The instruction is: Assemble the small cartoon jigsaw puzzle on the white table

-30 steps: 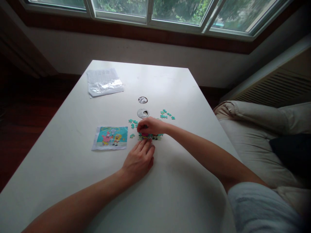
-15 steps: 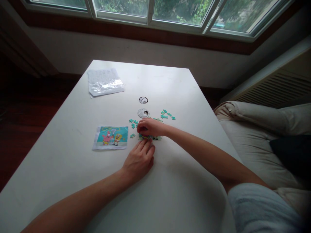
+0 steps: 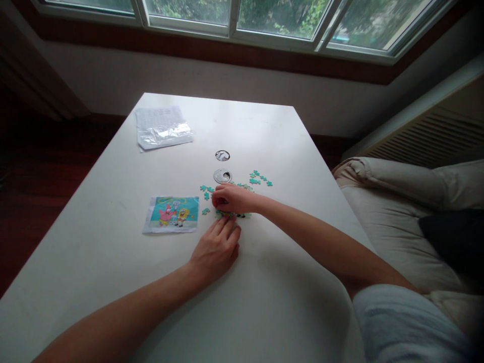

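My left hand [image 3: 218, 244] lies on the table with its fingers stretched forward, fingertips touching the near edge of a partly joined jigsaw puzzle [image 3: 242, 216]. Over the same puzzle, my right hand [image 3: 235, 196] is curled with thumb and fingers pressed together; whatever they pinch is hidden, and most of the puzzle is covered too. Loose green puzzle pieces [image 3: 255, 181] are scattered to the far right of my hands. A few more loose pieces [image 3: 206, 195] lie to the left, beside a cartoon picture sheet [image 3: 174, 215].
Farther back on the white table [image 3: 91, 232] is a clear plastic bag with paper [image 3: 164, 128]. A round hole [image 3: 222, 156] and a round grommet [image 3: 218, 176] are set in the tabletop beyond my hands. A beige sofa [image 3: 397, 222] stands along the right.
Hardly anything differs. My right hand has shifted very slightly left over the puzzle, and the whole view has drifted a little; my left hand stays put.
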Demonstrator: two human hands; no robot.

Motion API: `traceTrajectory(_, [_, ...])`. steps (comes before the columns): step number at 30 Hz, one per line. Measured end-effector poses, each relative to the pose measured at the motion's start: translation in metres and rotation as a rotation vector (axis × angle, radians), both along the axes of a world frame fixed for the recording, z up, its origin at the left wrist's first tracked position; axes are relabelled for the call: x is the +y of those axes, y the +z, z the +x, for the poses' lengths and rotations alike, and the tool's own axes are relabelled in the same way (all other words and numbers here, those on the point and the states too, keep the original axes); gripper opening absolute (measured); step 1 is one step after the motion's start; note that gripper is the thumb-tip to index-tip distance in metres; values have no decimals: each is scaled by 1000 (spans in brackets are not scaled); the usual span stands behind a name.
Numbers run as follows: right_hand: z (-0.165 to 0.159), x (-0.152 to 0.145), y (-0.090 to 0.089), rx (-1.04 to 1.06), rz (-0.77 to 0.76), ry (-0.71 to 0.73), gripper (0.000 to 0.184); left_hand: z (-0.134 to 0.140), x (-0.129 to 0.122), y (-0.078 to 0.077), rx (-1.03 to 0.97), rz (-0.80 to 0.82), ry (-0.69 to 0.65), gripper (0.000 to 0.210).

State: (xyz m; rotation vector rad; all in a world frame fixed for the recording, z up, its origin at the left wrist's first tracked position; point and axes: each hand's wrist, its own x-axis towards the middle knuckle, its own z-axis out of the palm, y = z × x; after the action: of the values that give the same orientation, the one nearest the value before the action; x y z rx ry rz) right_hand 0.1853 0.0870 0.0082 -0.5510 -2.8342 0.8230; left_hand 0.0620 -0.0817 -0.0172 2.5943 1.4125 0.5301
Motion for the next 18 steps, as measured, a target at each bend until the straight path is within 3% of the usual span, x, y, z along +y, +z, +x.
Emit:
traceTrajectory(10, [27, -9, -14, 223, -39, -173, 20, 1, 0, 0, 35, 8, 1, 36])
traceTrajectory(13, [36, -12, -14, 233, 1, -114, 25, 1, 0, 0, 43, 2, 0, 36])
traceTrajectory(18, [41, -13, -13, 170, 148, 103, 33, 0, 1, 4, 3, -13, -11, 30])
